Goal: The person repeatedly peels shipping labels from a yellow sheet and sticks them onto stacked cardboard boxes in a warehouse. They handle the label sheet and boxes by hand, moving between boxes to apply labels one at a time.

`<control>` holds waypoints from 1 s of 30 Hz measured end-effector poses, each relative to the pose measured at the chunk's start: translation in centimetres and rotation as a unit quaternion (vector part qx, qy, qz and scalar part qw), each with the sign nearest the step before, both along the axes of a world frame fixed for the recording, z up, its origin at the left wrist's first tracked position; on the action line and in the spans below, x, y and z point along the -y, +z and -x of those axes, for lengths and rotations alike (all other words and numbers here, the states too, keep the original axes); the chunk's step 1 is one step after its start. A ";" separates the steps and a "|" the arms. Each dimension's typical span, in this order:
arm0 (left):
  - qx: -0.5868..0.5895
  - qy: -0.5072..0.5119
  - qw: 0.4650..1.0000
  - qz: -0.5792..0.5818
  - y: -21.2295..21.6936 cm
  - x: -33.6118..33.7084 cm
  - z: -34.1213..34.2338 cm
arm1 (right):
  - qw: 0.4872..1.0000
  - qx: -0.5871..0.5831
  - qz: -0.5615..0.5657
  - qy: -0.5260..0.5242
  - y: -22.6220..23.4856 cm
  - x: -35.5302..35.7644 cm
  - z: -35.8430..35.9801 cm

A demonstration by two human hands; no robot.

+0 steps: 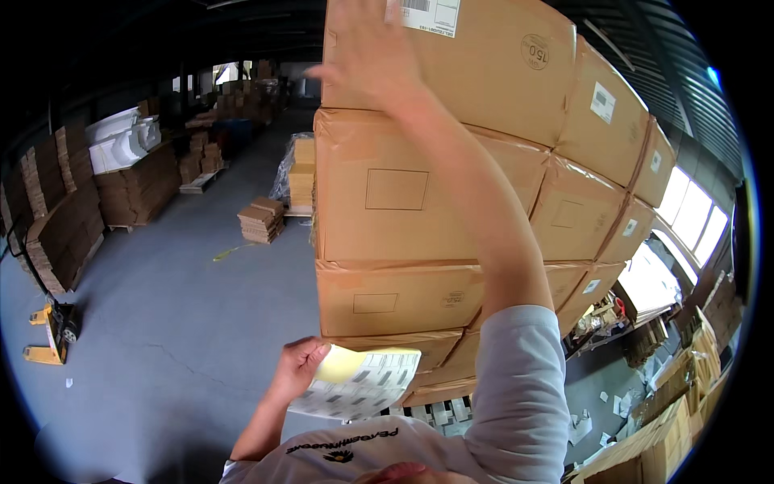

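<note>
My left hand (pixel 300 369) is closed on the edge of a label sheet (pixel 367 383), held low in front of my body. The sheet has several printed labels and a bare yellowish patch where its backing shows. Raised high, my right hand (pixel 372 60) lies with fingers stretched against the upper left of a top carton (pixel 492 77). A white label (pixel 435 16) is on that carton, right beside and partly behind my fingers. My fingertips run out of the picture's top edge. Below it, another brown carton (pixel 395 189) bears a printed empty rectangle.
Stacked cartons (pixel 601 189) continue to the right, several with white labels. At the left stand a yellow pallet jack (pixel 50 343) and piles of flattened cardboard (pixel 137 181). A small cardboard stack (pixel 260 220) sits on the grey floor. Paper scraps (pixel 580 426) lie at the lower right.
</note>
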State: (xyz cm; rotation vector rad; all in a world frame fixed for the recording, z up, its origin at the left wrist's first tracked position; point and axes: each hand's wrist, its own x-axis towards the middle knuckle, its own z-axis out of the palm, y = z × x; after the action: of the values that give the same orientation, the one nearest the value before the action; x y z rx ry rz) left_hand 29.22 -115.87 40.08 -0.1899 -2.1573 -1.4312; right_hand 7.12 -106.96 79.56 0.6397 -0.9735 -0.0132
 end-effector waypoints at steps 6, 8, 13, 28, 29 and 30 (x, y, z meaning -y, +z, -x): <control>-0.095 0.060 0.991 0.074 5.8 -0.5 -0.4 | 0.974 0.180 -0.025 0.134 0.7 -2.1 4.1; -0.073 0.113 0.988 0.079 7.4 -0.5 -1.2 | 0.980 0.180 0.017 0.079 0.1 -7.1 5.6; -0.133 0.208 0.964 0.095 10.5 -1.2 -0.3 | 0.981 0.190 -0.014 0.043 0.4 -8.9 4.0; -0.143 0.152 0.975 0.080 11.1 -5.3 1.3 | 0.979 0.123 -0.132 0.092 1.8 1.5 1.4; -0.140 0.159 0.974 0.086 11.3 -5.4 1.0 | 0.984 0.121 -0.121 0.050 1.5 1.5 0.3; -0.136 0.164 0.973 0.091 11.6 -5.5 0.9 | 0.987 0.118 -0.110 0.007 1.5 1.2 -0.7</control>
State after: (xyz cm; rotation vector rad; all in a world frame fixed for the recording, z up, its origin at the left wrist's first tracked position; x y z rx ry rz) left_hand 28.37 -110.37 51.69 -0.0841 -1.9807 -0.9618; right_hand 7.84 -108.12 81.02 0.8657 -1.2064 -0.0340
